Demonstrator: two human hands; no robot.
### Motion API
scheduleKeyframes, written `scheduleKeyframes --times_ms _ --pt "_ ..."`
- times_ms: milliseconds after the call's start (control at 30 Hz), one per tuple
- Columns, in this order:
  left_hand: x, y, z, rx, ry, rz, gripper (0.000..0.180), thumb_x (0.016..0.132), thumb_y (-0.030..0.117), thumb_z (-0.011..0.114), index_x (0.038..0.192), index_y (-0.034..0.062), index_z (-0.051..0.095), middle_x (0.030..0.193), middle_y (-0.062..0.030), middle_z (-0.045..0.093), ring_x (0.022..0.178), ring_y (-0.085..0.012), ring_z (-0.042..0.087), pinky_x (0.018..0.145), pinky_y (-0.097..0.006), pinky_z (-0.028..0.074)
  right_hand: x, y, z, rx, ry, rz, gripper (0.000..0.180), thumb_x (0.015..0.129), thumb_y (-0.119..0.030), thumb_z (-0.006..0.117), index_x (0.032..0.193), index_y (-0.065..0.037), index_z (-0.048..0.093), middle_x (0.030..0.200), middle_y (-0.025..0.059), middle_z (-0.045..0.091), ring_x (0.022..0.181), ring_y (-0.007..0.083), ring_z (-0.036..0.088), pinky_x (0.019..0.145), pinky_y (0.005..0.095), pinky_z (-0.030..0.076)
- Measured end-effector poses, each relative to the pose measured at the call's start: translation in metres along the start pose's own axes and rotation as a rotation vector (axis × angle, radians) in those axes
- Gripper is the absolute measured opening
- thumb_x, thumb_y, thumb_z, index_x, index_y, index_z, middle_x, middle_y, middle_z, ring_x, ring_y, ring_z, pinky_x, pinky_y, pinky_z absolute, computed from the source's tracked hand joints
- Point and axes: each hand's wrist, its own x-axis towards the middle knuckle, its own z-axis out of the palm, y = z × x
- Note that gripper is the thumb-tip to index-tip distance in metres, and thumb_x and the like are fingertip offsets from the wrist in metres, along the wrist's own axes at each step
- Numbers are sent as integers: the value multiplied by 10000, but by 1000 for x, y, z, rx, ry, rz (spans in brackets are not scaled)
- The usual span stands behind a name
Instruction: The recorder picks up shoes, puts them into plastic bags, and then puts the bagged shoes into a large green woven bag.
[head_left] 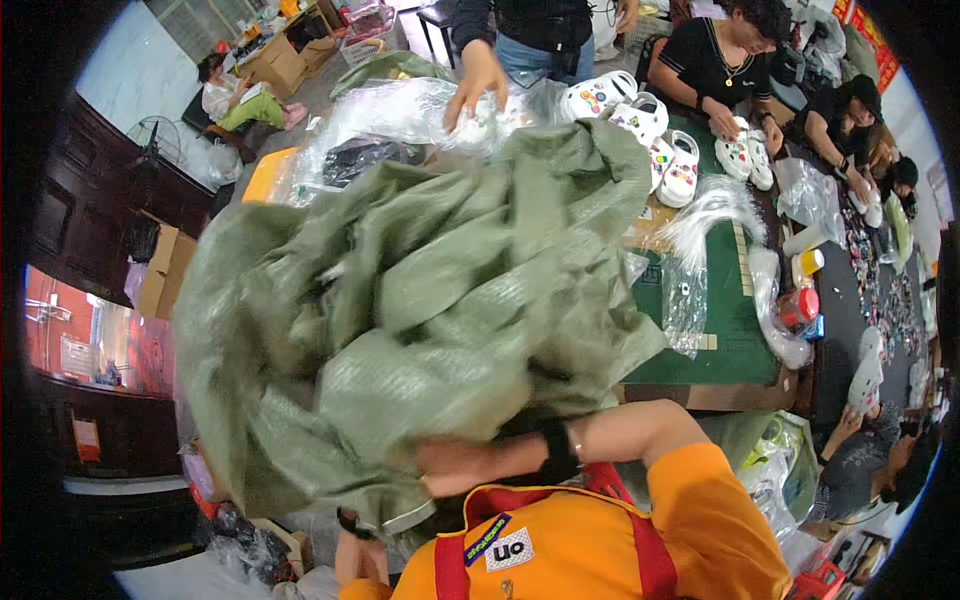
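Observation:
A large, crumpled green woven sack fills the middle of the view, bunched up in front of me and hiding much of the table. My right hand is on its near side, closed at the sack's lower edge, though motion blurs the fingers. At the lower left, the forearm of my left hand comes up to the sack's bottom edge; sack cloth covers its fingers. Beyond the sack, several white clogs with colourful charms stand on the table, and clear plastic bags lie at the far left.
The table has a green mat with a bundle of clear plastic strips. A red-lidded jar stands at its right side. Across the table a person's hand rests on the plastic. Other people handle white clogs along the right.

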Motion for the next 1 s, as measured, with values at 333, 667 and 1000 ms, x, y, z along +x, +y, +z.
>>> scheduleKeyframes --times_ms 333,667,1000 --pt "-147 -39 -15 -252 171 4 490 861 283 463 1252 24 320 1180 -90 432 1043 -190 439 868 -319 390 99 -8 219 -648 -175 -1008 482 665 -167 514 1114 0 456 1136 200 479 1070 323 427 947 379 303" --pt "-335 -133 -31 -688 384 19 459 873 273 440 1247 30 329 1176 -84 436 1034 -189 448 865 -312 396 144 -28 342 159 -587 -292 729 611 -63 524 1259 74 220 1277 262 306 1201 328 293 992 343 248" --pt "-417 -231 -33 -1216 586 143 429 886 263 416 1242 37 337 1172 -79 441 1025 -187 458 861 -306 403 160 83 375 437 -252 527 756 628 -55 547 1294 17 196 1201 192 410 1125 256 386 928 300 314"
